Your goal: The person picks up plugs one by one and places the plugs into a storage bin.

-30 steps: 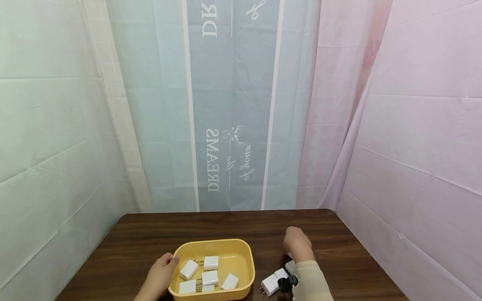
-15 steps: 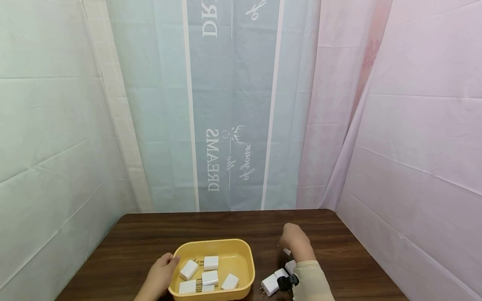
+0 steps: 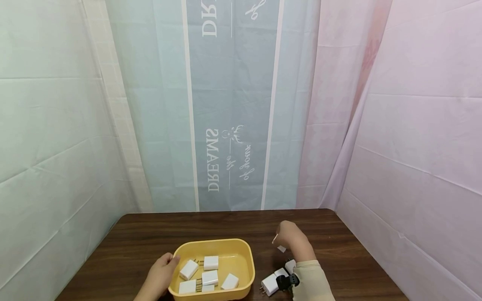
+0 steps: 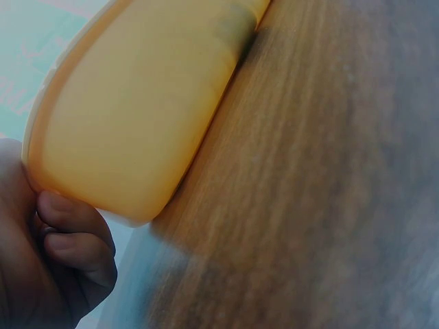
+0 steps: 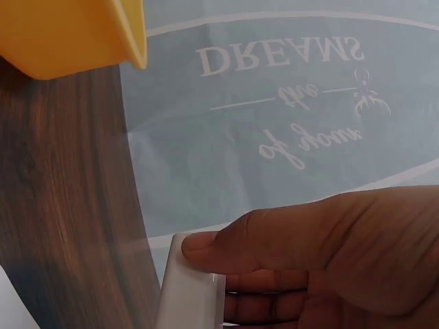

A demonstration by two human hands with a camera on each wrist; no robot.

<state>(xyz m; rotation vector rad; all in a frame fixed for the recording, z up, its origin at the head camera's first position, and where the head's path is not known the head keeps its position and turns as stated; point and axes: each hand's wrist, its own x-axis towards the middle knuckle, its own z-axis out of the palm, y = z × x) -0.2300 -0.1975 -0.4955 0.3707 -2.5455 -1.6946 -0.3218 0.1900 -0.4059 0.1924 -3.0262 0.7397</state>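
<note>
Easing leftward since the earlier frame, a person's right hand (image 3: 293, 237) is pinching a white plug-in charger (image 5: 188, 298) over a dark wood-grain desk (image 3: 150, 228), right of a yellow plastic tray (image 3: 234, 262). Well apart from it, the left hand (image 3: 161, 274) is gripping the tray's left rim. Six white chargers (image 3: 209, 278) are lying inside; more chargers (image 3: 270, 285) are resting beside the right sleeve (image 3: 312, 281).

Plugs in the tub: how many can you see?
6: left plug, far plug, centre plug, right plug, near-left plug, near-middle plug, partly hidden. More may be out of sight.
</note>
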